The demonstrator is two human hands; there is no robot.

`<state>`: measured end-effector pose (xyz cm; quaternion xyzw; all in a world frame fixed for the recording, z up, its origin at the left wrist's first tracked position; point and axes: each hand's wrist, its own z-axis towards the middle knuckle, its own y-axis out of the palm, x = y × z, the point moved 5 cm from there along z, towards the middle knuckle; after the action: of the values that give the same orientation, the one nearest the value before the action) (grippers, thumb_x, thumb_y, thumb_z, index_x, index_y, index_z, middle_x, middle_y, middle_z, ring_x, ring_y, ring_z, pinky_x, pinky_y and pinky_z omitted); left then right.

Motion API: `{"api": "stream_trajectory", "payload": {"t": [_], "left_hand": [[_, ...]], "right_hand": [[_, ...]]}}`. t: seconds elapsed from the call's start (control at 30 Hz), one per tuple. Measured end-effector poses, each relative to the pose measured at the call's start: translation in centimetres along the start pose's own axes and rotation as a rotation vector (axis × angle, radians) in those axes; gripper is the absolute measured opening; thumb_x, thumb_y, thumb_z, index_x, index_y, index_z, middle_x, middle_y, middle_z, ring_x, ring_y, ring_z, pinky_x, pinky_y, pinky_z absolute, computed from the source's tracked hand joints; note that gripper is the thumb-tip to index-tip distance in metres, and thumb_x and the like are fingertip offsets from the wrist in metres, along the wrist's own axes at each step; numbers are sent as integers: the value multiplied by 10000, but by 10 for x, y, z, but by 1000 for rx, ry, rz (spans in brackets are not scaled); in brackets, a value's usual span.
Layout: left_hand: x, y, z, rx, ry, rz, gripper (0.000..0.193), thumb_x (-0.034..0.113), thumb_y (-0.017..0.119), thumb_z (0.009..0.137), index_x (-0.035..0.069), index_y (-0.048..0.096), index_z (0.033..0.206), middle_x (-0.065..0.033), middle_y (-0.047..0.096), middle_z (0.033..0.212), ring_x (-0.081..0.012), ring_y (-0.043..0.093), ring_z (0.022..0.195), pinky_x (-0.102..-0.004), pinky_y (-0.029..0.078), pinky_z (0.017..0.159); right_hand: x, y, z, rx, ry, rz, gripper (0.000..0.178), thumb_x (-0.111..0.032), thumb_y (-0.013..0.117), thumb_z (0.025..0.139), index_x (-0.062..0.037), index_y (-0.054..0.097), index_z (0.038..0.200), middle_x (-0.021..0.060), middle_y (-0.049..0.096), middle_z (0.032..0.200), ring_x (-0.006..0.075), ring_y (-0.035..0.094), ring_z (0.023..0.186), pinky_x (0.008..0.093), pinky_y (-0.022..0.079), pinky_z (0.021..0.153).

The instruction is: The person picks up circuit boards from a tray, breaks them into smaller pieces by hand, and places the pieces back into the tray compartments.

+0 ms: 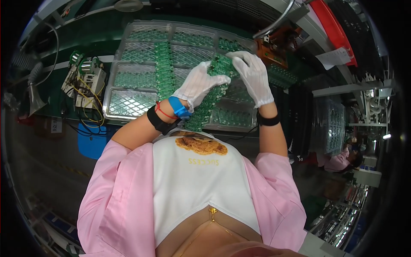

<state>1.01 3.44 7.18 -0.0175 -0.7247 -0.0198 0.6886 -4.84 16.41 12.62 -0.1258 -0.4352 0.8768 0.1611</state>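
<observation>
Both gloved hands, left hand (198, 85) and right hand (253, 76), have fingers clamped on a long green circuit-board strip (208, 100), held by its ends so it stays flat above the clear plastic tray (132, 103).

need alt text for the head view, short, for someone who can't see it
Two white-gloved hands, left hand and right hand, hold a long green circuit board panel above a clear plastic tray filled with more green boards. The person wears a pink jacket; a wired fixture sits to the left.
</observation>
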Motion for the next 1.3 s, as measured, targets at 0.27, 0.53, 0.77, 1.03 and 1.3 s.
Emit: {"api": "stream_trajectory", "payload": {"t": [0.27, 0.53, 0.77, 1.03, 1.3], "left_hand": [[14, 38, 21, -260, 220, 125, 308, 98, 594, 790, 154, 632, 1091, -155, 626, 1044, -321, 590, 953, -393, 480, 830], [39, 9, 8, 112, 1016, 834, 374, -3, 692, 616, 92, 633, 972, -101, 591, 982, -254, 579, 904, -344, 468, 774], [-14, -8, 29, 233, 166, 178, 421, -10, 656, 682, 105, 595, 1083, -132, 581, 1007, -314, 532, 1011, -403, 446, 834], [-31, 24, 12, 270, 785, 813, 308, 48, 631, 748, 124, 657, 1046, -146, 584, 985, -329, 544, 966, -420, 451, 822], [-25, 45, 24, 379, 832, 954, 180, 147, 653, 760, 173, 693, 933, -161, 584, 969, -293, 568, 871, -377, 488, 733]], "right_hand": [[19, -32, -19, -82, -311, 16, 179, -206, 585, 876, -46, 592, 955, 67, 584, 786, 192, 576, 724, 312, 464, 676], [159, 52, -83, -27, 1369, 951, 198, -213, 546, 920, -22, 580, 882, 48, 556, 643, 103, 416, 413, 252, 324, 397], [260, 136, -58, -221, 1174, 184, 279, -195, 667, 818, 31, 632, 977, 125, 644, 803, 224, 638, 632, 328, 496, 584], [227, 95, -43, -311, 1025, 72, 409, -365, 668, 788, 21, 638, 920, 205, 645, 976, 356, 609, 914, 433, 491, 777], [54, 5, -8, -236, 45, 525, 314, -289, 578, 883, 2, 602, 768, 53, 526, 633, 163, 486, 529, 319, 377, 515]]}}
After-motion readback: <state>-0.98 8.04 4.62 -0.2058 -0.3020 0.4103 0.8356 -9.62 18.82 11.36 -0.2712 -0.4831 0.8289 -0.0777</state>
